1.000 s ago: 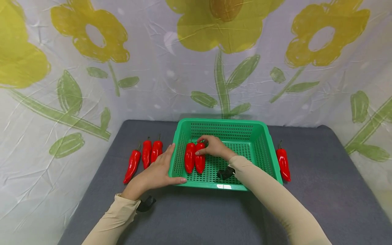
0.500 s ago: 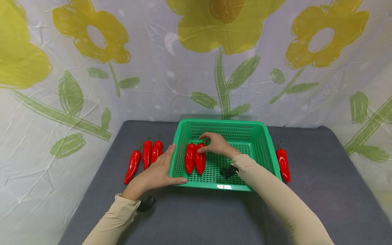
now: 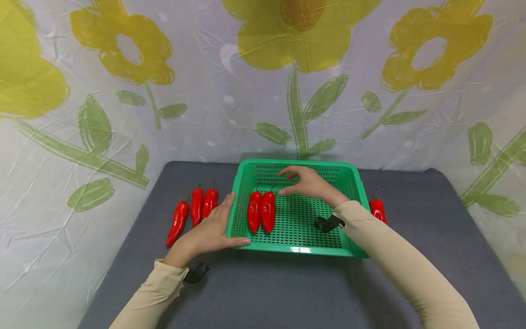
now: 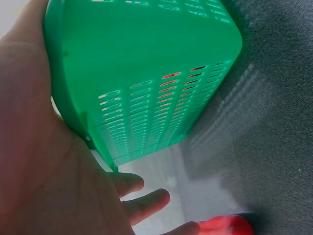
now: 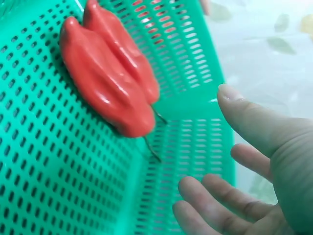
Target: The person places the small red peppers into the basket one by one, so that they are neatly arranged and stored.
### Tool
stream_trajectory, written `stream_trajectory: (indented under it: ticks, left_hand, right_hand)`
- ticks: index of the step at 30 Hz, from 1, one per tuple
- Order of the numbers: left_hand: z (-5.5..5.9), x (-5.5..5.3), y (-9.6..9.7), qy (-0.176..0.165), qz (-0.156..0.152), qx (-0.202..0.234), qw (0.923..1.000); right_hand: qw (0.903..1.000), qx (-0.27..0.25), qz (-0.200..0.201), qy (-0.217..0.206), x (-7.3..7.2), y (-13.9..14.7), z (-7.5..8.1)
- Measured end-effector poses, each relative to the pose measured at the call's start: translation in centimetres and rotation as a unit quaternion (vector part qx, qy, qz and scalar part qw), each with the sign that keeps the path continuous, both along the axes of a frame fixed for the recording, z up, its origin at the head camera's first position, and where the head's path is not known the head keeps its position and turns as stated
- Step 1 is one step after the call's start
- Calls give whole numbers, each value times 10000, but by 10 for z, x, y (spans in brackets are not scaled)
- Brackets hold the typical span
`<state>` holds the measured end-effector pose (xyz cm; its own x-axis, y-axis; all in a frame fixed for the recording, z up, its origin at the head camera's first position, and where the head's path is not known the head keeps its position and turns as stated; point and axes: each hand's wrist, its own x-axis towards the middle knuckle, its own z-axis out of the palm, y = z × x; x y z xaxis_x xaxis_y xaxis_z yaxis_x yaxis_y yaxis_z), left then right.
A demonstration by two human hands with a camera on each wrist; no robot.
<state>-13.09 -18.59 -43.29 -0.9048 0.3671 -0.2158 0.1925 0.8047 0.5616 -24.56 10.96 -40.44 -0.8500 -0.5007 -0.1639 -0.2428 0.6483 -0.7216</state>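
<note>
Two glossy red peppers, a left one (image 3: 254, 212) and a right one (image 3: 268, 212), lie side by side on the floor of the green plastic basket (image 3: 287, 249), stems toward the back. My left hand (image 3: 205, 233) rests against the basket's near left corner, fingers extended along the left side and thumb over the front rim; the left wrist view shows the perforated wall (image 4: 146, 44) beside the palm. Over the basket, just right of the peppers, my right hand (image 3: 308, 183) holds nothing, thumb and fingers spread apart. The right wrist view shows the nearer pepper (image 5: 102, 83) apart from the fingertips.
Left of the basket, three more red peppers lie on the dark grey table (image 3: 287, 292): an outer one (image 3: 178, 224), a middle one (image 3: 197, 205) and an inner one (image 3: 210, 201). Another pepper (image 3: 378, 210) lies right of it, partly behind the right sleeve. A flowered curtain (image 3: 205, 91) hangs behind.
My right hand has let go of the right pepper in the basket and moved up and to the right. The left hand and both basket peppers stay in place.
</note>
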Motion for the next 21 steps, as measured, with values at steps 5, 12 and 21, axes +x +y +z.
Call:
stream_trajectory:
  ticks: [5,12,21]
  left_hand:
    - [0,0,0,50,-21,15,10000]
    - [1,0,0,41,-5,7,10000]
    - [0,0,0,5,22,26,10000]
  right_hand:
    - [9999,-128,-4,21,4,20,15]
    - [9995,-264,-143,96,8,54,34]
    - [9989,-202,-408,82,16,98,51]
